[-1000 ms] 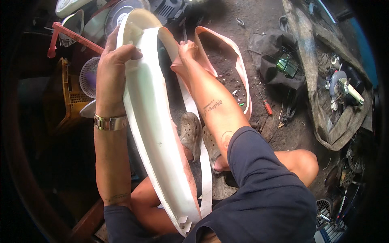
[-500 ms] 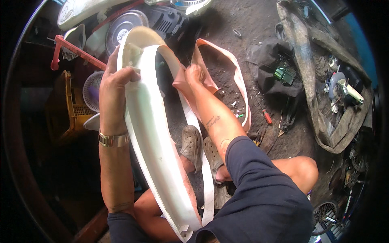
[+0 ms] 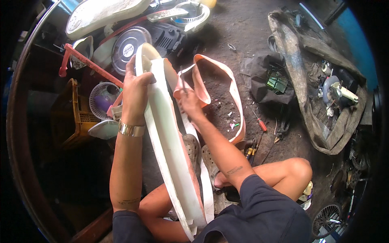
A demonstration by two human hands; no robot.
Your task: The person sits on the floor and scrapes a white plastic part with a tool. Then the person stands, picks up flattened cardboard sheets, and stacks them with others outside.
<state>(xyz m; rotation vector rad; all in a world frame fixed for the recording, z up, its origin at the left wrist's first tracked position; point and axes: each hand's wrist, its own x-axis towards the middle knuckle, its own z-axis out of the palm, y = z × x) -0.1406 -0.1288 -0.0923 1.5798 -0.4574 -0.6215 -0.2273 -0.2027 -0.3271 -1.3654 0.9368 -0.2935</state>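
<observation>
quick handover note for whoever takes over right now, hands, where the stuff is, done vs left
Left hand: gripping the upper end of the long white plastic panel, which runs down to the lap.
Right hand: on the pale orange inner part beside the panel's top, fingers closed on its edge.
Red-handled screwdriver lies on the dirt floor, to the right.
Done: panel lifted, both hands on.
Left: the two pieces are not yet apart.

Round white label (image 3: 129, 47) on a grey disc cover (image 3: 130, 48), far left; no packages, signs or screens seen.
</observation>
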